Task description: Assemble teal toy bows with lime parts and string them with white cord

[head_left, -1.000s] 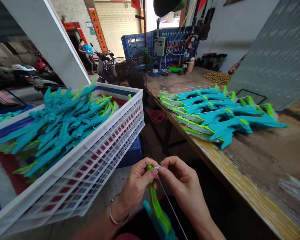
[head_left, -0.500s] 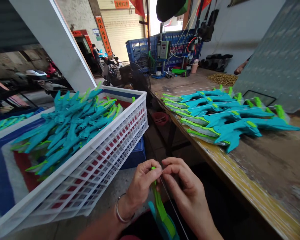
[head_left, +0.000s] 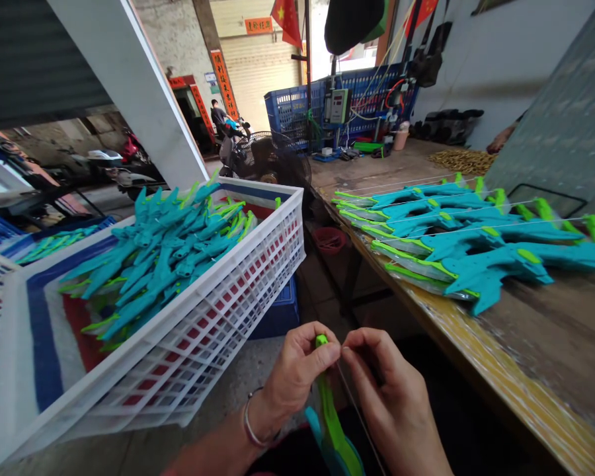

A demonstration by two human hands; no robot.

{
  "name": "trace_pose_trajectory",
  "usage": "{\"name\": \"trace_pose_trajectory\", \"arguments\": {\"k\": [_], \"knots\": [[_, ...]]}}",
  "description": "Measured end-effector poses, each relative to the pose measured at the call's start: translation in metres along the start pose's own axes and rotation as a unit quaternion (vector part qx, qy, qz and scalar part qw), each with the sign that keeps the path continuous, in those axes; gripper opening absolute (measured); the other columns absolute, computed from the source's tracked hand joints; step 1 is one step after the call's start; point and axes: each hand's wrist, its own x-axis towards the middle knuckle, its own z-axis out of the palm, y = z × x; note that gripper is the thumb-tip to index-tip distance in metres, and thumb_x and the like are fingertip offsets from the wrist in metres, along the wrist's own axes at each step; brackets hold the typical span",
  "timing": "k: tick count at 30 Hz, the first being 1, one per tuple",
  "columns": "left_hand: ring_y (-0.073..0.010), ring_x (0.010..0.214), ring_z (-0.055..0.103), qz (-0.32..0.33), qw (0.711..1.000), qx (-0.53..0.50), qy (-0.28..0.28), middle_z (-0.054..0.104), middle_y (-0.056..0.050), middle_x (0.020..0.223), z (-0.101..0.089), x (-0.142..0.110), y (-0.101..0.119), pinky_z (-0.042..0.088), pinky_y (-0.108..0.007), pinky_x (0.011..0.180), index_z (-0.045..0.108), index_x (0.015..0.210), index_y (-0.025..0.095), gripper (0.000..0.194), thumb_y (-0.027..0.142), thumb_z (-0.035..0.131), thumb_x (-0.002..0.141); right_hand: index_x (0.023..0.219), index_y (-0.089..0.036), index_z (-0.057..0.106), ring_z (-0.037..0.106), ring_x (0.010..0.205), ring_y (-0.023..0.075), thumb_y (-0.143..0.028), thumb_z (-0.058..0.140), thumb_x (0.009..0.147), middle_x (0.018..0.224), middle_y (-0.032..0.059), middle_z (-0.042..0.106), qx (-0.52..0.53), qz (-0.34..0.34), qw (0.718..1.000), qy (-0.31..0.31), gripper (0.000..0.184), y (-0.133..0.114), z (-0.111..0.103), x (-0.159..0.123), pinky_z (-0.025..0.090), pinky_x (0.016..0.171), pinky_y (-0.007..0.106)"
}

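My left hand (head_left: pixel 302 367), with a bangle at its wrist, is closed around the green tip of a toy bow (head_left: pixel 333 423). The bow points down toward my lap, and its teal part shows at the bottom edge. Close beside it, my right hand (head_left: pixel 384 383) is pinched at the bow's tip, where a thin white string (head_left: pixel 359 406) runs down to the lower right. My fingers hide the very end of that string. Several teal and green toy bows (head_left: pixel 480 241) lie in a row on the wooden table to the right, strings stretched across them.
At left, a white plastic crate (head_left: pixel 238 284) with a striped lining holds a heap of toy bows (head_left: pixel 173 241). A black fan (head_left: pixel 277 158) stands behind it. A red basin (head_left: pixel 328 239) sits below the table's edge (head_left: pixel 426 311). Blue crates (head_left: pixel 292 109) are at the back.
The whole view has shifted, so the scene sits farther right and slightly lower. Both hands remain together at the bow's tip, with my right fingertips slightly farther from my left thumb.
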Motion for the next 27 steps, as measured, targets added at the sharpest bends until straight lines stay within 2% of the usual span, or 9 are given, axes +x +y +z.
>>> {"name": "trace_pose_trajectory", "arguments": {"k": [4,7,11,15,20,23,27], "knots": [[-0.0085,0.046,0.051,-0.008,1.000,0.003,-0.007,0.054,0.004,0.059,-0.001,0.002,0.002,0.040,-0.020,0.046,0.064,0.074,0.015,0.031,0.041,0.080,0.079,0.091,-0.023,0.059,0.060,0.059,0.0105,-0.018,0.057,0.101,0.073,-0.0033,0.061,0.032,0.019,0.999,-0.006,0.011,0.001,-0.001,0.002,0.049,0.054,0.016],[-0.0079,0.045,0.050,-0.010,1.000,0.003,-0.024,0.053,0.004,0.057,-0.003,0.002,0.002,0.039,-0.019,0.046,0.064,0.074,0.015,0.030,0.041,0.078,0.079,0.085,-0.021,0.061,0.060,0.063,0.0114,-0.016,0.057,0.100,0.076,-0.0009,0.061,0.004,-0.019,1.000,0.003,0.017,0.003,-0.001,0.004,0.050,0.058,0.018],[-0.0077,0.046,0.048,-0.007,0.999,-0.002,-0.034,0.051,0.004,0.057,-0.005,0.001,0.000,0.038,-0.020,0.048,0.063,0.072,0.015,0.033,0.044,0.077,0.080,0.097,-0.021,0.067,0.065,0.077,0.0139,-0.011,0.056,0.100,0.089,0.0033,0.063,-0.038,-0.079,0.996,0.014,0.016,0.006,-0.001,0.002,0.054,0.065,0.021],[-0.0078,0.049,0.047,-0.012,1.000,-0.003,-0.027,0.050,0.004,0.059,-0.006,0.000,-0.003,0.038,-0.019,0.049,0.063,0.074,0.015,0.034,0.045,0.078,0.081,0.105,-0.019,0.066,0.065,0.082,0.0147,-0.008,0.056,0.099,0.095,0.0056,0.063,-0.105,-0.116,0.987,0.031,0.016,0.008,0.003,-0.004,0.055,0.068,0.022],[-0.0074,0.046,0.044,-0.027,1.000,0.012,0.004,0.052,0.004,0.055,-0.004,0.000,-0.004,0.034,-0.019,0.045,0.067,0.075,0.015,0.038,0.050,0.083,0.075,0.092,-0.018,0.062,0.058,0.074,0.0166,-0.007,0.055,0.099,0.084,0.0052,0.061,-0.224,-0.153,0.960,0.069,0.014,0.008,0.007,-0.006,0.049,0.063,0.028],[-0.0074,0.046,0.044,-0.033,0.999,0.019,0.009,0.054,0.003,0.055,-0.002,0.002,-0.003,0.033,-0.019,0.045,0.068,0.074,0.014,0.038,0.049,0.084,0.074,0.089,-0.018,0.060,0.057,0.075,0.0179,-0.007,0.054,0.099,0.082,0.0054,0.059,-0.254,-0.151,0.952,0.076,0.016,0.008,0.005,-0.006,0.047,0.064,0.029],[-0.0069,0.046,0.044,-0.027,1.000,0.009,-0.008,0.053,0.004,0.055,-0.001,0.002,0.001,0.035,-0.020,0.047,0.065,0.069,0.015,0.038,0.048,0.083,0.076,0.093,-0.018,0.061,0.058,0.077,0.0162,-0.008,0.053,0.100,0.085,0.0046,0.059,-0.193,-0.103,0.973,0.073,0.014,0.006,-0.002,-0.008,0.048,0.065,0.027]]}}
